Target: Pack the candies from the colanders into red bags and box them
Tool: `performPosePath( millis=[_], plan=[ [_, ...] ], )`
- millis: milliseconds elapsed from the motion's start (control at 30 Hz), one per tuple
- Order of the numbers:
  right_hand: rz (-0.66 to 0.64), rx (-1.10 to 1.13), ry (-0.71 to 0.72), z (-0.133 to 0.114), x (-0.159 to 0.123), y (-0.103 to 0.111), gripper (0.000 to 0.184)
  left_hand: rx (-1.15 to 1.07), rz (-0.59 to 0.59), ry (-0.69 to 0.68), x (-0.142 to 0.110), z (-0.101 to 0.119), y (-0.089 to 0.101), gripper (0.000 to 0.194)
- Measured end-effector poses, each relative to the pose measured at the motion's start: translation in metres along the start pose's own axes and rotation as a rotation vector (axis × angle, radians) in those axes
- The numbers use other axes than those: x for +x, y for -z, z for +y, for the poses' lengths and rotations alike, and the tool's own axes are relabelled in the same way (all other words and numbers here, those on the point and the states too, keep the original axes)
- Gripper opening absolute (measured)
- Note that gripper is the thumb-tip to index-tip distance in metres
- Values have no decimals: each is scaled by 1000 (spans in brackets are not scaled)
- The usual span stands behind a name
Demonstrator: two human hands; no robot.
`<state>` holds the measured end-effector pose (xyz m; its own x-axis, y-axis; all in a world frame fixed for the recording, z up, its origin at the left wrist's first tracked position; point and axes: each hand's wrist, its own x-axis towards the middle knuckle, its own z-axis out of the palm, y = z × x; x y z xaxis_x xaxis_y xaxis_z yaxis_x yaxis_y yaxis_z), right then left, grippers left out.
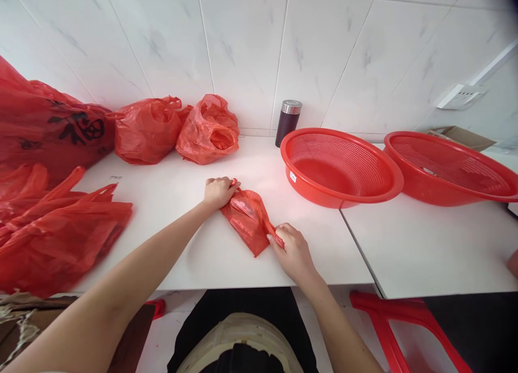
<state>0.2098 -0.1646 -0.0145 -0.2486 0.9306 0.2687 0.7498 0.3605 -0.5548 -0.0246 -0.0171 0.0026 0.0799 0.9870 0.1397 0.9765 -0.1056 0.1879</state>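
Note:
A small red plastic bag (250,222) lies on the white table (162,187) in front of me, stretched between my two hands. My left hand (218,192) is closed around one upper end of it. On the opposite side, my right hand (290,249) grips a twisted handle, which pokes out past the thumb. Something shiny shows through the thin plastic, but I cannot make out what it is. The bag's lower corner points toward me and rests near the table's front edge.
Two filled red bags (148,131) stand against the tiled wall, beside a large printed red bag (60,130). Loose red bags (60,238) are heaped at left. A dark thermos (287,124) stands behind a red colander (319,192); another red colander (441,192) is farther right.

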Motion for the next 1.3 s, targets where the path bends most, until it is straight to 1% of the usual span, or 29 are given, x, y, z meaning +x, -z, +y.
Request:
performPosePath(
  millis=[133,300,400,467,533,567,600,633,667,733,767,800,867,900,933,967,1033,1100,1133,1200,1233,1267,1300],
  plan=[
    [15,18,-2,2,-12,4,30,-10,-53,84,3,-2,5,47],
    [18,-5,11,3,-13,3,30,-28,-185,197,12,-7,17,42],
    [34,12,14,3,-15,2,31,-45,-261,197,16,-10,34,39],
    [56,60,-15,3,-16,2,32,-50,-262,150,14,-9,51,34],
    [76,119,-70,4,-17,3,33,-48,-190,75,7,-5,71,33],
    [78,145,-101,5,-17,3,33,-51,-140,31,1,-1,80,37],
    [72,169,-131,5,-17,3,33,-59,-103,-48,-5,4,86,41],
    [61,195,-160,5,-16,4,33,-68,-96,-179,-13,10,90,42],
    [46,229,-187,6,-16,5,34,-75,-122,-343,-21,15,91,39],
    [28,309,-235,5,-18,7,36,-72,-232,-656,-35,27,84,31],
    [29,342,-257,4,-19,9,37,-59,-281,-752,-42,32,78,29],
    [33,363,-282,4,-22,11,37,-43,-311,-772,-46,36,71,30],
    [46,362,-348,4,-26,15,36,-20,-303,-706,-51,41,63,25],
    [61,353,-389,5,-28,16,34,-12,-296,-674,-52,41,64,21],
    [83,360,-421,6,-28,16,32,-13,-285,-638,-52,39,69,17],
    [118,395,-435,7,-28,16,32,-22,-270,-596,-54,36,78,15],
    [198,507,-439,9,-24,14,44,-85,-224,-511,-62,27,106,16],
    [234,590,-442,8,-20,11,54,-206,-166,-432,-79,17,140,19],
    [234,591,-455,6,-18,10,56,-280,-156,-400,-89,11,157,21],
    [213,550,-480,1,-13,7,55,-423,-218,-338,-109,-2,185,18],
    [195,535,-477,-2,-11,5,54,-477,-222,-291,-118,-11,198,16],
    [174,529,-468,-6,-9,4,54,-526,-192,-230,-125,-20,209,15],
    [148,530,-451,-10,-7,2,53,-577,-128,-160,-131,-29,220,16]
  ],
)
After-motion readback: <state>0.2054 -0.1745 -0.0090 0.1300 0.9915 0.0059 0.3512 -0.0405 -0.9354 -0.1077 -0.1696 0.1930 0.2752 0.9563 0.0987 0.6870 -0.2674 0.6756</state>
